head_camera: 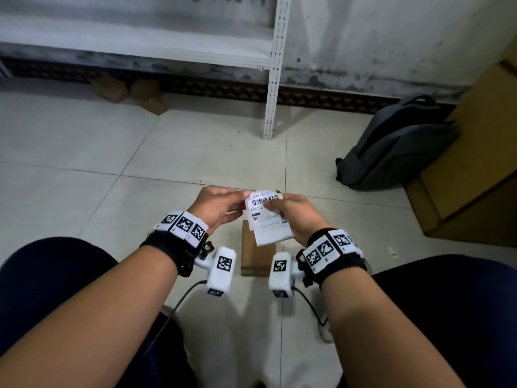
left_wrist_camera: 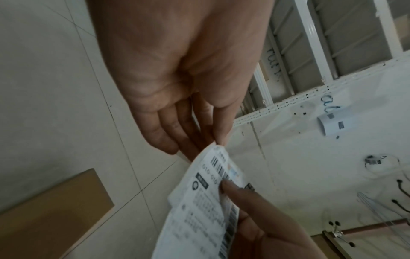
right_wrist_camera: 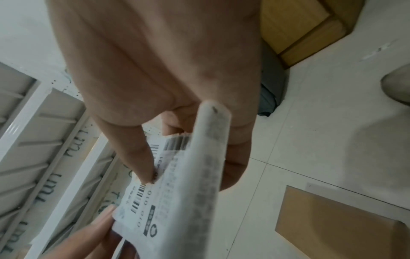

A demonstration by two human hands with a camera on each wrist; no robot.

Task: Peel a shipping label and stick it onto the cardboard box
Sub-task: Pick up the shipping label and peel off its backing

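Observation:
A white shipping label [head_camera: 269,219] with barcodes, still with its backing sheet, hangs in the air between both hands. My left hand [head_camera: 221,208] pinches its upper left corner [left_wrist_camera: 216,147] between thumb and fingers. My right hand [head_camera: 293,214] grips the label's right side, thumb pressed on the printed face [right_wrist_camera: 142,168]. The two layers look slightly offset at the top. Below the label a small flat cardboard box [head_camera: 256,256] lies on the floor between my knees, also seen in the left wrist view [left_wrist_camera: 51,215] and the right wrist view [right_wrist_camera: 337,226].
A grey backpack [head_camera: 397,147] leans against a large cardboard carton [head_camera: 475,163] at the right. A white metal shelf rack [head_camera: 272,79] stands against the wall ahead, small brown boxes [head_camera: 128,93] beneath it. Cables [head_camera: 310,306] trail on the tiled floor.

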